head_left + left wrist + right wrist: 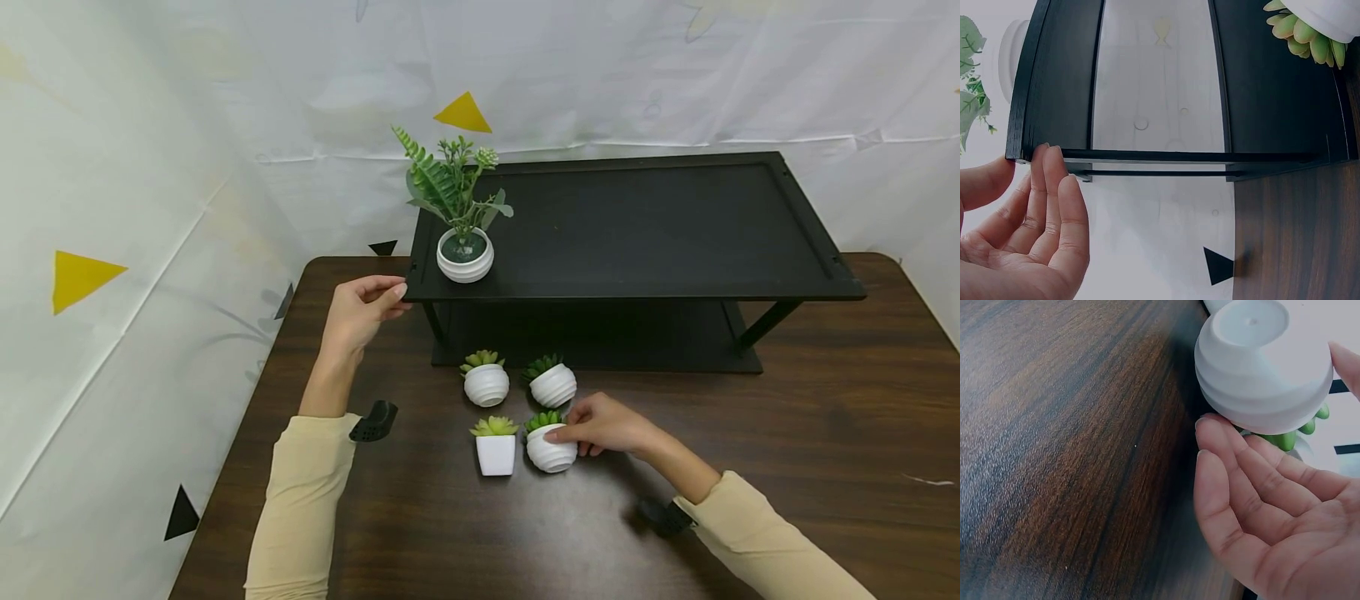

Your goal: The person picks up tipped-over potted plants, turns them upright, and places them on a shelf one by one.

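At the near left corner of a black two-tier shelf, my left hand pinches the upper board's edge, thumb on one face and fingertips on the other in the left wrist view. My right hand holds a round white ribbed pot with a green succulent between thumb and fingers. The right wrist view shows the underside of this tilted pot. Beside it stands a square white pot with a succulent. Behind are two round potted succulents, one on the left and one on the right.
A white pot with a fern and leafy sprigs stands on the shelf's upper board at the left. The shelf sits at the back of a dark wood table. White sheeting with yellow and black triangles hangs behind and at the left.
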Demonstrator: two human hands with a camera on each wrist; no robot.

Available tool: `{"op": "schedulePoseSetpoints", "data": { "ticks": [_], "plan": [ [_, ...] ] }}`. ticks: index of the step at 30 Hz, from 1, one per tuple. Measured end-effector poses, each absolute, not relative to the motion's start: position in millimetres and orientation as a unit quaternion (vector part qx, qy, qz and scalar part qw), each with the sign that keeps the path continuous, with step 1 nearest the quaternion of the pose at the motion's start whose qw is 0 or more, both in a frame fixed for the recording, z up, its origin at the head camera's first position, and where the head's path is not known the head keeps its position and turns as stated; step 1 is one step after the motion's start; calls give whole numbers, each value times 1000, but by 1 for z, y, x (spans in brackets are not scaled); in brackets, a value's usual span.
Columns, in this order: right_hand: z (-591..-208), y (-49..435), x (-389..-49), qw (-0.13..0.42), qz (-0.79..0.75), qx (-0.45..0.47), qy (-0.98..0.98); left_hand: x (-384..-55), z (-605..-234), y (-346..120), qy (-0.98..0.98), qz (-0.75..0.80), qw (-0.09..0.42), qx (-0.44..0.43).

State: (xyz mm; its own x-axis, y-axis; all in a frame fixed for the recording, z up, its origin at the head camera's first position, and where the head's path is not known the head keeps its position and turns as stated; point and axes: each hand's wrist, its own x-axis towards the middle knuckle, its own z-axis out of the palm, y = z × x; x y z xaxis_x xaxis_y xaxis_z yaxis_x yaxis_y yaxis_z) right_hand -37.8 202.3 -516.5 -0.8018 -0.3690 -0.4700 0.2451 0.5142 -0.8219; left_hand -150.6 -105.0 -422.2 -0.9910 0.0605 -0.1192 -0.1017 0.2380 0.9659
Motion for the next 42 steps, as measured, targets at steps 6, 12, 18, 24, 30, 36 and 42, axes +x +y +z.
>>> {"op": "schedulePoseSetpoints", "data": {
  "ticks": [6, 12, 18, 24, 30, 36, 42],
  "plan": [
    [-516, 201, -38, 323, -502, -63, 800, -150, -422, -105, 784, 617, 66, -12],
    [-516, 202, -38, 320, -517, -91, 789, -150, -423, -106, 783, 618, 66, -10],
    [-516, 206, -38, 319, -519, -109, 785, -151, -423, -106, 784, 617, 64, -10],
    [-513, 215, -38, 301, -507, -125, 798, -151, -423, -106, 786, 614, 66, -12],
    [-508, 230, -39, 300, -497, -112, 807, -151, -423, -106, 786, 615, 66, -12],
    [-507, 249, -42, 290, -487, -86, 820, -151, -423, -105, 785, 616, 62, -15],
    [-503, 261, -45, 275, -469, -65, 837, -151, -423, -105, 784, 617, 61, -15]
  ]
}}
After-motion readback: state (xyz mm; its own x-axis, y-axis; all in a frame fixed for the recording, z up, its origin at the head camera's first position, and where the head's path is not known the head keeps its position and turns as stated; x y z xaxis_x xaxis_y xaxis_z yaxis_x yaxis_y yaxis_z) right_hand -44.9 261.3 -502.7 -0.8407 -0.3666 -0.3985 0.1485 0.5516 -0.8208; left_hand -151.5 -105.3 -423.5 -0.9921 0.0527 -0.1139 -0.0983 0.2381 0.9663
